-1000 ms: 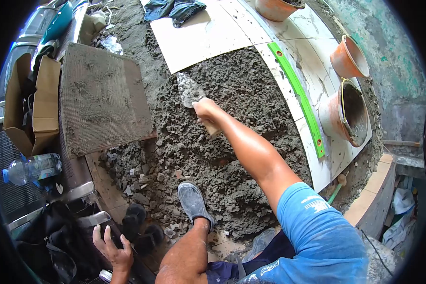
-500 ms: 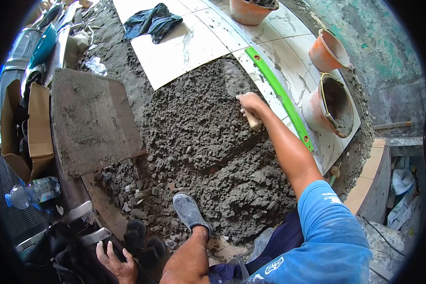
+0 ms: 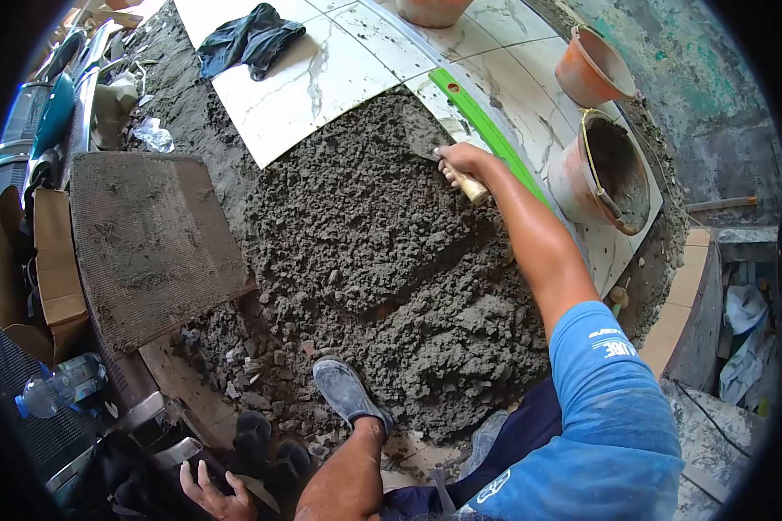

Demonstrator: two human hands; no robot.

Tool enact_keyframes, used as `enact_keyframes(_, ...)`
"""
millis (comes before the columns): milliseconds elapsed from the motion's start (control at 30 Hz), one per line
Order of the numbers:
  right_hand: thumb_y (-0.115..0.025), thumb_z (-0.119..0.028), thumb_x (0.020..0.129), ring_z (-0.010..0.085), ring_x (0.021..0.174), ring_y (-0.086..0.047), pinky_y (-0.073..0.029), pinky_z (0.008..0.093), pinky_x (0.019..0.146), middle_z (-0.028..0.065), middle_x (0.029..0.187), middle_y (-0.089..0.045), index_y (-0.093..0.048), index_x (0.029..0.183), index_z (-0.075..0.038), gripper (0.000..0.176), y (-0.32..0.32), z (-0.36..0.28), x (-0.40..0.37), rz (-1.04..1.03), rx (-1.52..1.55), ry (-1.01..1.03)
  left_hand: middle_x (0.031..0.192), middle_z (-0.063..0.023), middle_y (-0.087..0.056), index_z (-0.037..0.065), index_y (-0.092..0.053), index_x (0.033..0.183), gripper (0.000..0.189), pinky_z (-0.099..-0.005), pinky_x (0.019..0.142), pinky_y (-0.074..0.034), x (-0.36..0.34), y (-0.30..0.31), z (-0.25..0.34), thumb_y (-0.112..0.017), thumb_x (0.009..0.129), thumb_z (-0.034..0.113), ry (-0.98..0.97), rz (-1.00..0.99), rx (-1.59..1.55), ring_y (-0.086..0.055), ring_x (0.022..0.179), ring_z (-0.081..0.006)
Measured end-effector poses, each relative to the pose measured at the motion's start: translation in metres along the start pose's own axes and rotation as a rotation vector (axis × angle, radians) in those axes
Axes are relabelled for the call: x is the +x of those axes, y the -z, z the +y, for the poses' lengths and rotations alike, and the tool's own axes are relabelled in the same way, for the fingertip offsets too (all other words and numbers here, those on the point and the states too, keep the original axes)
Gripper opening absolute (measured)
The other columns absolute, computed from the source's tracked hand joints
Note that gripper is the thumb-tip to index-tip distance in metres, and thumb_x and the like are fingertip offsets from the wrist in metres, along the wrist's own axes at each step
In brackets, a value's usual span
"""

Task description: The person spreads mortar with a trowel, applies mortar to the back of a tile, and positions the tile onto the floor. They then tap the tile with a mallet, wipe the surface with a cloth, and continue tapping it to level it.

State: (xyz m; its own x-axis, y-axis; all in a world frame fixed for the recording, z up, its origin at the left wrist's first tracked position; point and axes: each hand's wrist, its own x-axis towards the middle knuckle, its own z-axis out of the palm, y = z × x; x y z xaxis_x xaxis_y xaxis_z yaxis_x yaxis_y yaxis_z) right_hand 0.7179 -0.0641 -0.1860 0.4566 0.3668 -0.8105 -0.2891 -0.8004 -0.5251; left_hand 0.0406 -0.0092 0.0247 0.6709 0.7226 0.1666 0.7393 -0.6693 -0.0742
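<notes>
My right hand (image 3: pixel 462 165) is closed round the wooden handle of a trowel (image 3: pixel 472 188). The trowel's blade, coated in grey mortar, rests at the far corner of the mortar bed (image 3: pixel 347 208), beside the edge of the laid tiles. Just right of it lies a green straightedge (image 3: pixel 487 130) on the tiles. Down at the lower left, my left hand (image 3: pixel 215 495) has its fingers spread and holds nothing, close to a black bag (image 3: pixel 122 478).
White marbled tiles (image 3: pixel 278 113) carry a dark cloth (image 3: pixel 252 39). Mortar buckets (image 3: pixel 573 178) stand to the right. At left are a mortar-stained board (image 3: pixel 152 243), a cardboard box (image 3: pixel 56 260) and a water bottle (image 3: pixel 65 384). My shoe (image 3: pixel 346 386) is beside the mortar heap.
The view has shifted slightly. The trowel blade, blurred before, now shows more clearly at the mortar's far corner, still in my right hand. My left hand stays low with its fingers spread.
</notes>
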Motion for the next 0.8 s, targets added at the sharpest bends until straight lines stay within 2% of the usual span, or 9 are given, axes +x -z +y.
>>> enact_keyframes(67,-0.046,-0.034,0.099,0.0089,0.049,-0.050,-0.048,0.0259,0.042,-0.0004,0.063,-0.050,-0.054,0.087,-0.003,0.034,-0.014,0.026,-0.004,-0.024,0.018,0.070,0.125,-0.0240,-0.051,0.005,-0.057,0.122,0.050,-0.0502,0.097,-0.040,0.002,0.000,0.001,-0.073,0.076,0.018,0.002,0.005,-0.004,-0.049,0.115,-0.0416)
enact_keyframes(100,-0.050,-0.032,0.098,0.0156,0.054,-0.055,-0.051,0.0315,0.044,0.0062,0.072,-0.056,-0.055,0.094,0.001,0.034,-0.028,0.030,-0.031,-0.098,-0.043,0.036,0.125,-0.0241,-0.051,0.005,-0.057,0.122,0.051,-0.0501,0.098,-0.040,0.002,0.000,0.002,-0.074,0.076,0.018,0.008,0.015,-0.010,-0.049,0.114,-0.0416)
enact_keyframes(167,-0.050,-0.029,0.096,0.0159,0.053,-0.055,-0.051,0.0318,0.045,0.0080,0.070,-0.057,-0.056,0.089,0.002,0.032,-0.058,0.052,-0.068,-0.213,-0.214,0.033,0.124,-0.0241,-0.052,0.005,-0.057,0.122,0.051,-0.0499,0.098,-0.041,0.000,0.000,0.002,-0.073,0.076,0.019,0.002,0.002,0.000,-0.050,0.114,-0.0417)
enact_keyframes(200,-0.049,-0.028,0.096,0.0206,0.055,-0.059,-0.053,0.0349,0.050,0.0133,0.073,-0.061,-0.058,0.094,0.006,0.035,-0.072,0.065,-0.084,-0.247,-0.374,0.095,0.124,-0.0242,-0.052,0.006,-0.057,0.122,0.051,-0.0497,0.098,-0.041,0.000,0.001,0.001,-0.073,0.076,0.019,-0.001,-0.002,0.019,-0.050,0.114,-0.0418)
enact_keyframes(233,-0.045,-0.030,0.096,0.0293,0.070,-0.067,-0.056,0.0416,0.064,0.0211,0.085,-0.066,-0.060,0.103,0.008,0.042,-0.076,0.070,-0.097,-0.295,-0.819,0.251,0.124,-0.0242,-0.052,0.006,-0.057,0.122,0.051,-0.0497,0.098,-0.041,0.001,0.002,0.001,-0.073,0.076,0.019,-0.008,-0.001,0.016,-0.050,0.114,-0.0418)
enact_keyframes(267,-0.043,-0.034,0.096,0.0384,0.090,-0.067,-0.053,0.0467,0.082,0.0269,0.099,-0.066,-0.060,0.110,0.007,0.046,-0.080,0.076,-0.126,-0.205,-0.847,0.278,0.124,-0.0242,-0.052,0.005,-0.057,0.122,0.051,-0.0497,0.098,-0.041,0.001,0.002,0.001,-0.073,0.076,0.020,-0.005,0.000,0.014,-0.050,0.114,-0.0418)
enact_keyframes(367,-0.044,-0.038,0.096,0.0429,0.102,-0.062,-0.048,0.0500,0.091,0.0285,0.107,-0.063,-0.061,0.108,0.002,0.045,-0.077,0.100,-0.149,-0.002,-0.883,0.315,0.125,-0.0242,-0.052,0.005,-0.057,0.122,0.050,-0.0496,0.097,-0.041,0.000,0.001,0.001,-0.072,0.077,0.021,-0.007,-0.004,0.013,-0.050,0.114,-0.0417)
enact_keyframes(700,-0.052,-0.042,0.093,0.0377,0.108,-0.061,-0.049,0.0461,0.091,0.0214,0.113,-0.064,-0.064,0.109,-0.004,0.043,0.002,0.124,-0.091,0.280,-0.929,0.196,0.125,-0.0255,-0.052,0.006,-0.057,0.121,0.048,-0.0512,0.096,-0.041,-0.005,0.000,0.001,-0.073,0.078,0.021,-0.016,-0.008,0.038,-0.050,0.113,-0.0425)
enact_keyframes(800,-0.053,-0.042,0.092,0.0378,0.109,-0.060,-0.049,0.0458,0.093,0.0223,0.115,-0.064,-0.064,0.114,-0.004,0.045,0.017,0.137,-0.065,0.291,-0.885,0.179,0.137,-0.0214,-0.041,0.002,-0.051,0.126,0.048,-0.0467,0.107,-0.031,-0.021,-0.011,-0.011,-0.063,0.080,0.008,0.119,-0.062,-0.002,-0.039,0.128,-0.0391)
